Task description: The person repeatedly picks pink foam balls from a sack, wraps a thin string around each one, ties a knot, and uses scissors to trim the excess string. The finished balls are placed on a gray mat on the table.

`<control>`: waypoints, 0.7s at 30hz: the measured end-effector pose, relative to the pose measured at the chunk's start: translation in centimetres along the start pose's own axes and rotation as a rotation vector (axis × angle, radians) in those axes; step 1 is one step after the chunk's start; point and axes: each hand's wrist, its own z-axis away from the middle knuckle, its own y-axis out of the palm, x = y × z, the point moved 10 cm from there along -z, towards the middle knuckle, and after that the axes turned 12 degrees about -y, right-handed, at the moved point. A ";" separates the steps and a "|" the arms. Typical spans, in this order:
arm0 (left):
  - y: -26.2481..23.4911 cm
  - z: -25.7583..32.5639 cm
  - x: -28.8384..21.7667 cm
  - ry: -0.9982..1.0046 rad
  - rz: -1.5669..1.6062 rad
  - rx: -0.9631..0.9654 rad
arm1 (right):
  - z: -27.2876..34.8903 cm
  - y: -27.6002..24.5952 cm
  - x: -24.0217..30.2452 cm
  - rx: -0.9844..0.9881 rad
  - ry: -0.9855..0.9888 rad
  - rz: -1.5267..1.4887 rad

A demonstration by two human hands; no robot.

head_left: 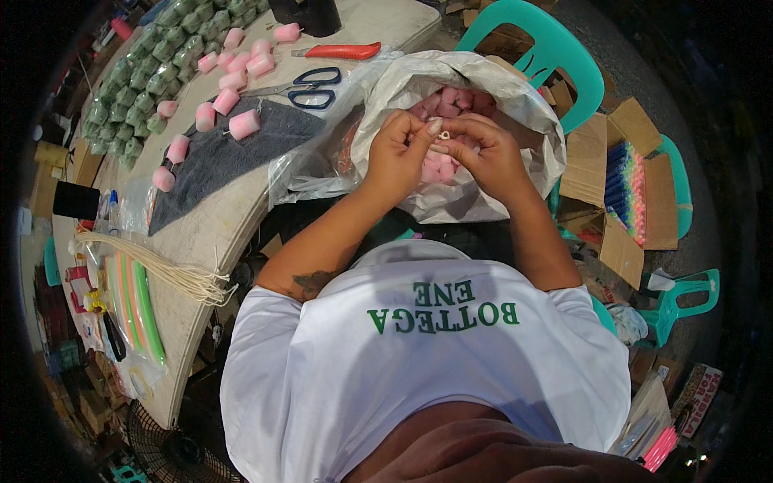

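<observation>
over the open white bag, my left grip and right grip together pinch a small white ring.

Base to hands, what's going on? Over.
Left hand and right hand pinching one small white ring. Over open bag of pink rolls. Nothing blocking.
</observation>
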 end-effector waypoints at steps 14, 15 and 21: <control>0.5 0.9 -4.0 0.196 -0.353 0.051 | 0.4 0.3 1.3 0.153 -0.069 0.119; 0.6 0.9 -4.0 0.206 -0.362 0.053 | 0.4 0.3 1.4 0.148 -0.056 0.100; 0.0 0.5 -3.0 0.153 -0.351 0.058 | 0.7 0.6 1.2 0.152 -0.108 0.061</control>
